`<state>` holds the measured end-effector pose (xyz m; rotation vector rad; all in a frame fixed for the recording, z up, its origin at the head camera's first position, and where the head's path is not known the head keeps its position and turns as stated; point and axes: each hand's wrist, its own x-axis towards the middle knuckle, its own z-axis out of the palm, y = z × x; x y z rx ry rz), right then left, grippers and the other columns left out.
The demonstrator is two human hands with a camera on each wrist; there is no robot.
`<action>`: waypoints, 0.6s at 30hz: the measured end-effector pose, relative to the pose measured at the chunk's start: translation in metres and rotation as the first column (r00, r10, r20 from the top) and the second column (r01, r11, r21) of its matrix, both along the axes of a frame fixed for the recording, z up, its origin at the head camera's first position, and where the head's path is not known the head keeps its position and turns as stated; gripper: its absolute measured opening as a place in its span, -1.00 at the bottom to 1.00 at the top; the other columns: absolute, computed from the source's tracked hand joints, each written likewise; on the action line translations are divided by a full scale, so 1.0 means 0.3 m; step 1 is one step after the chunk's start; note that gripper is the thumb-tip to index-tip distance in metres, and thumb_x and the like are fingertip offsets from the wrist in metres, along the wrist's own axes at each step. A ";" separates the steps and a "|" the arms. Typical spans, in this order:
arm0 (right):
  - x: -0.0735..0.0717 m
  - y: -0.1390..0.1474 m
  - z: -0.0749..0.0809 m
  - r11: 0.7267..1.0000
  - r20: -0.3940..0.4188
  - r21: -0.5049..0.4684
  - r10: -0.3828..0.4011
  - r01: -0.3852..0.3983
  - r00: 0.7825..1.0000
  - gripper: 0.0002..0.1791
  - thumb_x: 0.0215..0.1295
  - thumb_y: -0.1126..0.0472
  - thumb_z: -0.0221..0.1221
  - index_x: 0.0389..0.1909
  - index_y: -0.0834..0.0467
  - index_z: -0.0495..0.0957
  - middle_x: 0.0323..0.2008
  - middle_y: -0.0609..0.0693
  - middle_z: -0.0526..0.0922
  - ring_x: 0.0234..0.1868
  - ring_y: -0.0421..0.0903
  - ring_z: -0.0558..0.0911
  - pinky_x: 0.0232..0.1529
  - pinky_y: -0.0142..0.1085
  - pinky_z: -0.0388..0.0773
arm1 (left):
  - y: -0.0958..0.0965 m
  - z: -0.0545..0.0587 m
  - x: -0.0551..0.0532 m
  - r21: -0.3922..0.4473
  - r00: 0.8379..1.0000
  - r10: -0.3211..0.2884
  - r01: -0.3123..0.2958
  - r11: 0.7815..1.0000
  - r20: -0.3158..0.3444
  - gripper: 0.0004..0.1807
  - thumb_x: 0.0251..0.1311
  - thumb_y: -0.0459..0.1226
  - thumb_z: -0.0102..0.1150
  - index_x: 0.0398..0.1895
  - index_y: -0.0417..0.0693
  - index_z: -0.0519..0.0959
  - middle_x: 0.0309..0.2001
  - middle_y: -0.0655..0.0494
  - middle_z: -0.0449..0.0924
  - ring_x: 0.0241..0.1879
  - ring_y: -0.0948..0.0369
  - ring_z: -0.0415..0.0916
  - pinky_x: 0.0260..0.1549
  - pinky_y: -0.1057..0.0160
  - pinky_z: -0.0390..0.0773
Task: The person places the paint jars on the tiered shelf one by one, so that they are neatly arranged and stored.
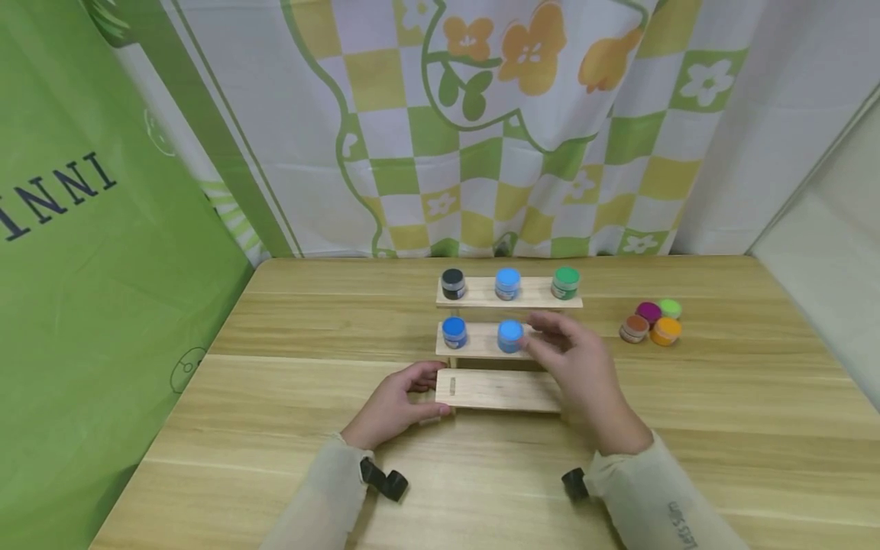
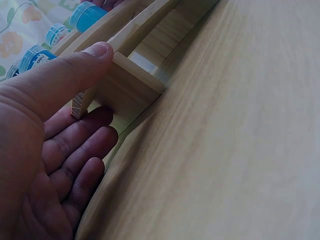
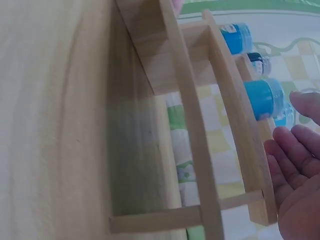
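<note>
A three-step wooden display rack (image 1: 505, 391) stands on the table. My left hand (image 1: 399, 401) grips the left end of its lowest step, the thumb (image 2: 95, 52) along the front edge and the fingers behind and under the end. On the middle step sit a dark blue paint pot (image 1: 454, 333) and a light blue paint pot (image 1: 510, 336). Beside that light blue pot is my right hand (image 1: 580, 367), its thumb and fingers parted with nothing between them. The top step carries a black pot (image 1: 453, 284), another light blue pot (image 1: 507, 284) and a green pot (image 1: 566, 283).
To the right of the rack, a cluster of loose pots lies on the table (image 1: 275, 428): brown (image 1: 634, 328), purple (image 1: 648, 313), orange (image 1: 665, 331) and light green (image 1: 670, 308). A patterned curtain (image 1: 467, 183) hangs behind the table, and green cloth (image 1: 103, 305) hangs at the left.
</note>
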<state>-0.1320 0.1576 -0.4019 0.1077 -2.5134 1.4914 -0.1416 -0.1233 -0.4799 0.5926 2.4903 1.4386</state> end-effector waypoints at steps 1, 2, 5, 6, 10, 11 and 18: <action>-0.001 0.006 0.003 1.000 0.002 -0.006 -0.004 0.004 1.000 -0.55 0.10 0.00 0.31 -0.02 0.12 0.55 -0.06 -0.03 0.61 -0.07 -0.11 0.59 -0.13 -0.49 0.51 | 0.001 0.001 0.000 0.000 1.000 0.001 -0.001 1.000 0.001 -0.30 -0.15 0.06 0.41 0.16 0.29 0.42 -0.05 0.38 0.53 -0.08 0.34 0.47 -0.02 0.17 0.45; -0.003 0.013 0.007 1.000 0.007 -0.010 -0.011 0.011 1.000 -0.56 0.11 -0.01 0.30 -0.02 0.12 0.56 -0.07 -0.03 0.61 -0.08 -0.10 0.59 -0.14 -0.52 0.51 | 0.000 0.001 0.000 0.002 1.000 0.002 -0.002 1.000 0.002 -0.30 -0.15 0.05 0.42 0.16 0.29 0.42 -0.06 0.38 0.53 -0.08 0.34 0.47 -0.02 0.17 0.45; -0.006 0.032 0.015 0.999 0.012 -0.013 -0.036 0.036 0.999 -0.54 0.12 -0.06 0.28 -0.04 0.13 0.57 -0.10 -0.03 0.62 -0.11 -0.11 0.60 -0.17 -0.58 0.48 | 0.003 0.002 0.000 0.004 1.000 0.003 -0.003 1.000 0.004 -0.30 -0.15 0.05 0.42 0.16 0.29 0.42 -0.06 0.38 0.53 -0.08 0.34 0.48 -0.02 0.18 0.45; -0.006 0.039 0.018 0.999 0.011 -0.013 -0.043 0.044 0.999 -0.54 0.13 -0.08 0.27 -0.06 0.14 0.57 -0.11 -0.03 0.63 -0.12 -0.12 0.60 -0.18 -0.59 0.47 | 0.002 0.002 0.000 0.003 1.000 0.004 -0.004 1.000 0.005 -0.31 -0.15 0.06 0.42 0.15 0.29 0.43 -0.07 0.38 0.53 -0.09 0.34 0.48 -0.02 0.18 0.45; -0.014 0.065 0.022 0.998 -0.028 -0.017 -0.055 0.055 0.998 -0.59 0.14 -0.05 0.26 -0.10 0.15 0.59 -0.18 -0.03 0.65 -0.18 -0.19 0.61 -0.19 -0.57 0.49 | 0.001 0.002 0.000 0.002 1.000 0.005 -0.005 1.000 0.005 -0.31 -0.16 0.06 0.42 0.15 0.31 0.42 -0.06 0.39 0.53 -0.08 0.34 0.47 -0.02 0.17 0.45; -0.017 0.072 0.021 0.998 -0.035 -0.023 -0.056 0.055 0.998 -0.60 0.14 -0.03 0.27 -0.11 0.15 0.59 -0.19 -0.03 0.66 -0.19 -0.22 0.61 -0.19 -0.56 0.50 | 0.001 0.002 0.001 0.003 1.000 0.005 -0.005 1.000 0.005 -0.31 -0.16 0.06 0.42 0.15 0.31 0.42 -0.06 0.39 0.53 -0.08 0.34 0.47 -0.02 0.17 0.44; -0.025 0.114 0.027 0.995 -0.057 -0.038 -0.099 0.097 0.993 -0.63 0.13 0.00 0.29 -0.15 0.17 0.61 -0.21 0.01 0.66 -0.24 -0.32 0.59 -0.23 -0.56 0.51 | 0.001 0.002 0.001 0.001 1.000 0.005 -0.005 1.000 0.009 -0.31 -0.15 0.05 0.42 0.15 0.32 0.42 -0.05 0.39 0.53 -0.08 0.34 0.47 -0.01 0.16 0.44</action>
